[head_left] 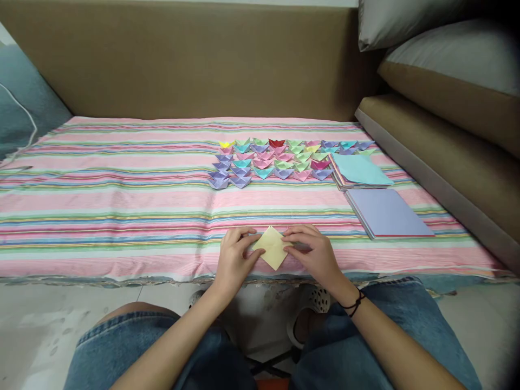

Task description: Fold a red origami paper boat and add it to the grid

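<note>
A small pale yellow square of folded paper (273,250) is held near the front edge of the striped cloth, turned so one corner points toward me. My left hand (238,257) pinches its left corner between thumb and fingers. On the opposite corner, my right hand (314,254) has the same kind of pinch, with a dark cord around the wrist. Beyond the hands stand several folded paper boats (262,157) in close rows, in purple, pink, green, blue, yellow and red.
Two stacks of square paper lie to the right, one topped with light blue (361,169), the nearer topped with lavender (390,212). Brown and grey cushions (447,141) are piled along the right side. A brown backrest (182,59) rises behind the striped cloth (101,206).
</note>
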The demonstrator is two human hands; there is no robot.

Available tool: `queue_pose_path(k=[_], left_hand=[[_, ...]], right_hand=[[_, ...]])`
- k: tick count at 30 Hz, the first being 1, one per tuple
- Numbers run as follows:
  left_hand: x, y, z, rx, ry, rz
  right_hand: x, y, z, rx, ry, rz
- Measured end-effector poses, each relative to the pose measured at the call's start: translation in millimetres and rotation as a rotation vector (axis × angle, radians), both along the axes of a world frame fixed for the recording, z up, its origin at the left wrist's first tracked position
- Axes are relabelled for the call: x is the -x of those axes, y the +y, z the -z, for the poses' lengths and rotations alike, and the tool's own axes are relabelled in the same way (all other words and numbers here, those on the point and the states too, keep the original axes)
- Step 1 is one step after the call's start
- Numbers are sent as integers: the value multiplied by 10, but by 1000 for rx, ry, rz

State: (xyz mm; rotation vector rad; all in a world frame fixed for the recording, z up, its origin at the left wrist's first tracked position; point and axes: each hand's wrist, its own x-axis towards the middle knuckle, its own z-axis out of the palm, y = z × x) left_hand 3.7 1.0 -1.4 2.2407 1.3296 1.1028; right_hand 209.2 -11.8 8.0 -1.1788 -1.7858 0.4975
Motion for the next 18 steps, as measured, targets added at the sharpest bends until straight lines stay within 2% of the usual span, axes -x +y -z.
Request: queue_pose_path(k=[6, 9, 12, 14, 18], left_hand=[[4, -10, -40, 28, 15, 1], [13, -9, -60, -22, 67, 9], [36, 2, -82, -73, 152, 72], [60, 3, -110, -99, 198, 119], [116, -19, -186, -220, 291, 119]], right_hand=[[-30, 10, -26, 89, 6, -52], [-43, 16, -28, 53, -56, -111], [-55, 19, -14, 23, -97, -148], [-65, 23, 0, 0, -101, -154], [-97, 32, 17, -45, -150, -157]])
